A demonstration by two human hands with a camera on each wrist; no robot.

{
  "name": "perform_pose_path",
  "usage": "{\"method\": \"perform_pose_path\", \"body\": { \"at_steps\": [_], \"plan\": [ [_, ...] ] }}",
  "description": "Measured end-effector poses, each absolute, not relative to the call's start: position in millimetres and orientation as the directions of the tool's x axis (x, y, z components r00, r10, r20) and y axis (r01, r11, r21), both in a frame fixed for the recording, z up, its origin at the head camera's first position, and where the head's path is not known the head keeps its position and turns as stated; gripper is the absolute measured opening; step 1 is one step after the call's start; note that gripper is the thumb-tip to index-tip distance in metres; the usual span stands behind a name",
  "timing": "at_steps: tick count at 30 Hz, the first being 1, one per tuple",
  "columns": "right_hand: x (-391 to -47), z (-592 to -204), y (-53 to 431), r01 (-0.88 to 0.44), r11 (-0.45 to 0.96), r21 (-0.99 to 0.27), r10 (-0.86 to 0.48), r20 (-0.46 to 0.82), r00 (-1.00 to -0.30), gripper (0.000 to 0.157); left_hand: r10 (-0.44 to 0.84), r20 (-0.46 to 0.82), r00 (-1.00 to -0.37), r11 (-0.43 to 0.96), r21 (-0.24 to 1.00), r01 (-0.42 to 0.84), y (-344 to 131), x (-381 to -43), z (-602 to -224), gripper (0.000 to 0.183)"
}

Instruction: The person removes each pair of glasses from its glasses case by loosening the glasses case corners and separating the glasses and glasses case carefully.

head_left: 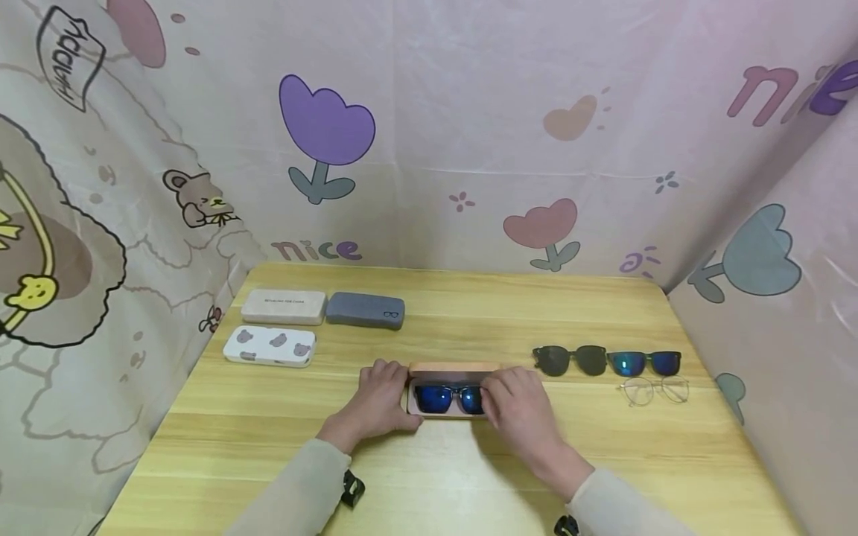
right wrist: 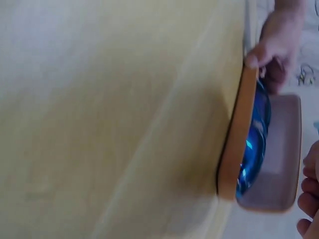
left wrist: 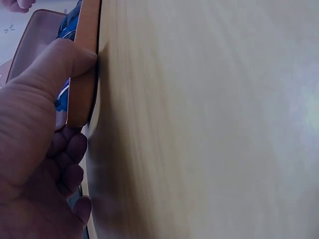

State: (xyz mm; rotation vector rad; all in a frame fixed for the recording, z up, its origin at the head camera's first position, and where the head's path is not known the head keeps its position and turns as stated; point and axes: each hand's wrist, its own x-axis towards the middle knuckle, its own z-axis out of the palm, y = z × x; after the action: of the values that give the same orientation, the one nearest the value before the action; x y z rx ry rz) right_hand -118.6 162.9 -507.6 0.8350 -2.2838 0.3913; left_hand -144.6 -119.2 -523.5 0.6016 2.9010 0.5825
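A brown-orange glasses case stands with its lid up at the front middle of the table, in the head view. In its pale lining lie dark sunglasses with blue mirrored lenses. My left hand holds the case's left end; in the left wrist view the thumb presses over the front wall. My right hand is by the case's right end, overlapping the sunglasses' edge in the head view. In the right wrist view its loosely curled fingers appear beside the raised lid, with nothing visible in them.
At the back left lie a light grey case, a blue-grey case and a white bear-patterned case. To the right lie black sunglasses, blue-lensed sunglasses and thin-framed clear glasses. Printed curtains surround the table.
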Motion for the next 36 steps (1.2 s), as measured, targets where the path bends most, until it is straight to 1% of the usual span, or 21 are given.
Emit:
{"method": "perform_pose_path", "body": {
  "at_steps": [5, 10, 13, 18, 22, 23, 27, 31, 36],
  "plan": [
    [-118.5, -515.4, 145.1, -0.655, 0.755, 0.033, -0.525, 0.630, -0.573, 0.008, 0.414, -0.033, -0.910, 0.840, 0.401, 0.367, -119.3, -143.9, -524.1, 0.090],
    [-121.4, -524.3, 132.7, -0.629, 0.771, 0.101, -0.558, 0.584, -0.590, 0.015, 0.414, -0.015, -0.910, 0.839, 0.393, 0.375, -118.8, -144.5, -525.1, 0.087],
    [-121.8, -528.0, 127.6, -0.615, 0.778, 0.125, -0.563, 0.574, -0.595, 0.017, 0.413, -0.008, -0.910, 0.839, 0.391, 0.378, -118.8, -144.9, -525.0, 0.085],
    [-122.4, -528.9, 121.5, -0.601, 0.787, 0.143, -0.564, 0.562, -0.605, 0.013, 0.413, -0.005, -0.911, 0.840, 0.389, 0.378, -119.4, -144.6, -524.9, 0.086],
    [-122.0, -527.2, 120.2, -0.598, 0.789, 0.140, -0.565, 0.547, -0.618, 0.023, 0.414, -0.007, -0.910, 0.841, 0.384, 0.380, -119.1, -144.7, -525.3, 0.087],
    [-121.5, -526.6, 120.2, -0.596, 0.791, 0.139, -0.564, 0.544, -0.621, 0.023, 0.416, -0.007, -0.909, 0.841, 0.383, 0.382, -119.0, -144.7, -525.6, 0.087],
    [-118.8, -522.6, 121.0, -0.597, 0.790, 0.140, -0.567, 0.537, -0.624, 0.014, 0.418, -0.010, -0.908, 0.840, 0.386, 0.382, -119.3, -144.2, -525.7, 0.087],
    [-117.6, -518.8, 122.5, -0.590, 0.789, 0.171, -0.581, 0.520, -0.626, 0.006, 0.418, -0.011, -0.908, 0.840, 0.386, 0.382, -119.9, -143.4, -525.4, 0.084],
    [-118.1, -518.1, 125.5, -0.594, 0.781, 0.190, -0.601, 0.487, -0.634, 0.016, 0.415, -0.021, -0.910, 0.842, 0.388, 0.375, -120.3, -142.8, -525.3, 0.084]
  ]
}}
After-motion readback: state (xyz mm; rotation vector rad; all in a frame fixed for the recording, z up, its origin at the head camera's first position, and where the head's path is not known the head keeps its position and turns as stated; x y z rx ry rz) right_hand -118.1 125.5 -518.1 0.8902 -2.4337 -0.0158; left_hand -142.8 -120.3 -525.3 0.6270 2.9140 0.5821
